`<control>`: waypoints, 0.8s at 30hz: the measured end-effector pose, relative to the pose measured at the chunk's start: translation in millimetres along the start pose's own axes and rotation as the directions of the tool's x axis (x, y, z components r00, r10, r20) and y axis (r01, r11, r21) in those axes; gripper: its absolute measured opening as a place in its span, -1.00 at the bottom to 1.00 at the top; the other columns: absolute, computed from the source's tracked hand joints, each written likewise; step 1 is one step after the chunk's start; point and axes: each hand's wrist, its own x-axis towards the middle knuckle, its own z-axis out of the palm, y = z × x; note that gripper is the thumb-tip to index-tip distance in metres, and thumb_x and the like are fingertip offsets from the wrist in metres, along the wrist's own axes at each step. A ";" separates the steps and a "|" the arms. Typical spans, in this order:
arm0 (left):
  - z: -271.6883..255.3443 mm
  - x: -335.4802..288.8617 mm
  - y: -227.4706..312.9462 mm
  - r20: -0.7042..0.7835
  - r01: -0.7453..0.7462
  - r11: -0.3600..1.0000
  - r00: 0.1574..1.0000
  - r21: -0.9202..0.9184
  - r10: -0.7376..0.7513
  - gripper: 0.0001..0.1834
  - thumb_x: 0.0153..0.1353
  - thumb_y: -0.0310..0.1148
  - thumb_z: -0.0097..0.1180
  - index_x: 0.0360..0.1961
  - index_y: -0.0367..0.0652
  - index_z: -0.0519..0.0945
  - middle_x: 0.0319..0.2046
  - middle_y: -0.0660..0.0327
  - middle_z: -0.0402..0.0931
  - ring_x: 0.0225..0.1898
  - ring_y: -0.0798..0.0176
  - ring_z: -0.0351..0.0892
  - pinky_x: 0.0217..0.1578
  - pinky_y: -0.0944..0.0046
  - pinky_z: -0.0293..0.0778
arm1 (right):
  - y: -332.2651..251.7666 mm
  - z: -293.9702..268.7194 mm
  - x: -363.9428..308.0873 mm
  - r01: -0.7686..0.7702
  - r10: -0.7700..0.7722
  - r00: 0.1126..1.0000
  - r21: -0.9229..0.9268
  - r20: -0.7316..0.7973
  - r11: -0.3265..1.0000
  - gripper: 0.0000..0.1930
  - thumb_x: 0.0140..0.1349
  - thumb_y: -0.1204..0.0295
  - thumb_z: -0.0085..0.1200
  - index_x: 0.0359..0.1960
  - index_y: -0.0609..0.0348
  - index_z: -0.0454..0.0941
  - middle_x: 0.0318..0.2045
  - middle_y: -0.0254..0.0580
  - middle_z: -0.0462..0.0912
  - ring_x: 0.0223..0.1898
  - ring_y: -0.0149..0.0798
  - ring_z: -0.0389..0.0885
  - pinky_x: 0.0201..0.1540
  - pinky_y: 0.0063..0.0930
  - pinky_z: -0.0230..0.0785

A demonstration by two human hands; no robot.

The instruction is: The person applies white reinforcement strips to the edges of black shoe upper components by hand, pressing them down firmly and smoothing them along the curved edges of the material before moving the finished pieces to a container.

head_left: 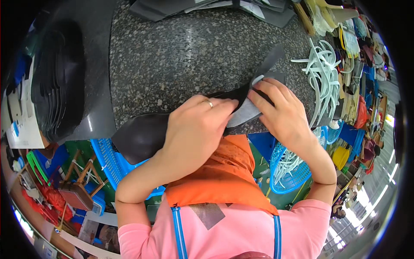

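A long, dark, leather-like piece lies along the near edge of the speckled stone slab, its left end hanging over the edge. My left hand, with a ring on one finger, is closed on its middle. Under my right hand the piece is folded up, showing a grey inner face; the bent fingers pinch its right part. A small pale strip end shows at those fingertips; the rest of it is hidden. A narrow dark flap sticks up beyond my right hand.
Pale green strips lie heaped on the slab's right side. More hang in a blue basket below. Stacked black pieces stand at left; flat dark pieces lie at the back. Another blue basket is below left.
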 end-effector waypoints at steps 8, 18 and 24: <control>6.2 1.5 18.6 0.371 -0.461 0.736 0.878 0.496 0.300 -0.70 -0.07 -0.44 0.16 -0.27 -0.34 0.68 0.10 -0.09 0.57 -0.25 0.17 0.55 -0.34 0.33 0.57 | 14.7 10.2 -4.4 -0.332 0.438 0.898 0.585 -0.044 0.740 -0.74 0.09 0.31 0.34 -0.25 0.19 0.70 -0.18 -0.02 0.65 -0.15 0.06 0.60 -0.08 -0.20 0.46; 10.8 52.2 24.2 0.596 -0.481 0.795 0.779 0.369 0.195 -0.75 -0.03 -0.47 0.20 -0.27 -0.30 0.60 0.30 -0.29 0.31 -0.29 0.19 0.63 -0.38 0.23 0.66 | 19.6 22.2 -2.6 -0.282 0.330 0.902 0.199 -0.279 0.938 -0.65 -0.03 0.52 0.20 -0.15 0.35 0.57 0.08 -0.01 0.53 0.13 0.07 0.46 0.14 -0.14 0.39; 6.9 41.3 32.4 0.621 -0.460 0.790 0.773 0.405 0.132 -0.71 0.00 -0.45 0.19 -0.21 -0.30 0.60 0.25 -0.18 0.38 -0.25 0.14 0.63 -0.31 0.26 0.65 | -4.4 19.5 -18.0 -0.140 0.171 0.965 0.160 -0.200 0.977 -0.52 -0.04 0.41 0.28 -0.02 0.23 0.55 0.07 -0.02 0.55 0.16 0.08 0.49 0.32 -0.02 0.26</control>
